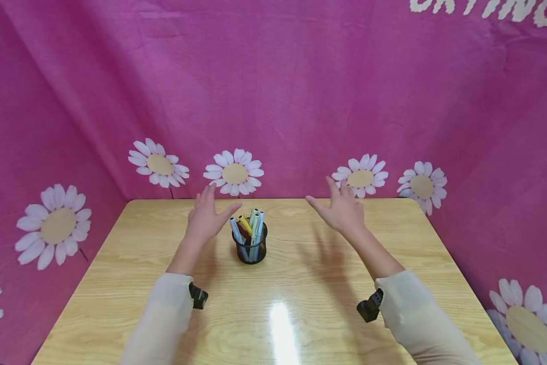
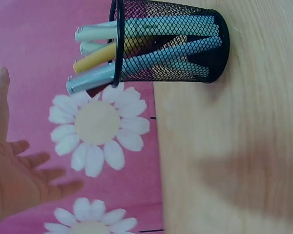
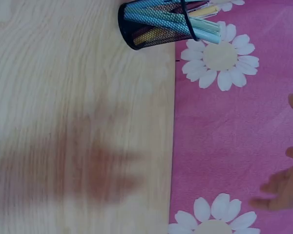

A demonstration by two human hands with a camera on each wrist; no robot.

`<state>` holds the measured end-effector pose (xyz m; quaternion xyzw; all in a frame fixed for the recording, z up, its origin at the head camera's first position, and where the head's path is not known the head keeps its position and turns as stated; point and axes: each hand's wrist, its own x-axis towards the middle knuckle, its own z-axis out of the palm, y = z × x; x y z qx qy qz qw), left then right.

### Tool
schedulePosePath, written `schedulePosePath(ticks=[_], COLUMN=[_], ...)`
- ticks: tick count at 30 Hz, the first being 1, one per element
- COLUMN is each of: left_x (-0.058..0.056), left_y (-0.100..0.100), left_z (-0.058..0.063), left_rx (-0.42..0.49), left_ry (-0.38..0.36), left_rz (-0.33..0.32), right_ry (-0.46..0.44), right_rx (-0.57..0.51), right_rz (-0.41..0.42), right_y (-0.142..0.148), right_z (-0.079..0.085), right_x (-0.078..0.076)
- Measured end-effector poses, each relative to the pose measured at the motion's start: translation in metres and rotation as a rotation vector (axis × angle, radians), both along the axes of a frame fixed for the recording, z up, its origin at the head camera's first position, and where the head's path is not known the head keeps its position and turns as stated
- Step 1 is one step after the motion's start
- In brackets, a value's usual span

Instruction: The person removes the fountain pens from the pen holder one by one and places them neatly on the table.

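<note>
a pale wood-grain desk (image 1: 127, 276) has its far edge against a magenta cloth (image 1: 278, 91), which hangs in soft folds behind it and down both sides. a streak of white glare (image 1: 284, 332) lies on the desk's near part. printed daisies (image 1: 234, 173), white-petalled with pale yellow centres, dot the cloth: four in a row just beyond the far edge, others at the sides. white lettering (image 1: 490, 7) (cut off at the top) sits upper right.
</note>
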<state>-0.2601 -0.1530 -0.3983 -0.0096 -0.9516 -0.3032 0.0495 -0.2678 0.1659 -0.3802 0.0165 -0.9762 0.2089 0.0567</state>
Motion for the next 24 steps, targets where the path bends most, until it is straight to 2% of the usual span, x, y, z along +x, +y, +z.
schedulePosePath(ticks=[4,8,13,17,20,24], left_x=[0.003,0.008,0.011,0.013,0.014,0.017], left_y=[-0.012,-0.022,-0.027,-0.024,-0.018,-0.010], left_z=[-0.009,-0.025,-0.052,-0.070,-0.081,-0.090], left_rx=[0.294,0.484,0.636,0.701,0.739,0.795], left_ry=[-0.071,-0.135,-0.178,-0.248,-0.286,-0.295], left_rz=[-0.016,-0.029,-0.055,-0.093,-0.112,-0.127], right_ry=[-0.030,-0.097,-0.167,-0.185,-0.192,-0.234], right_rx=[-0.245,-0.471,-0.568,-0.599,-0.639,-0.723], right_rz=[0.069,0.115,0.131,0.150,0.171,0.183], right_y=[0.001,-0.002,-0.013,-0.029,-0.044,-0.064], right_z=[-0.007,-0.020,-0.038,-0.052,-0.062,-0.079], right_x=[0.000,0.001,0.005,0.009,0.011,0.012])
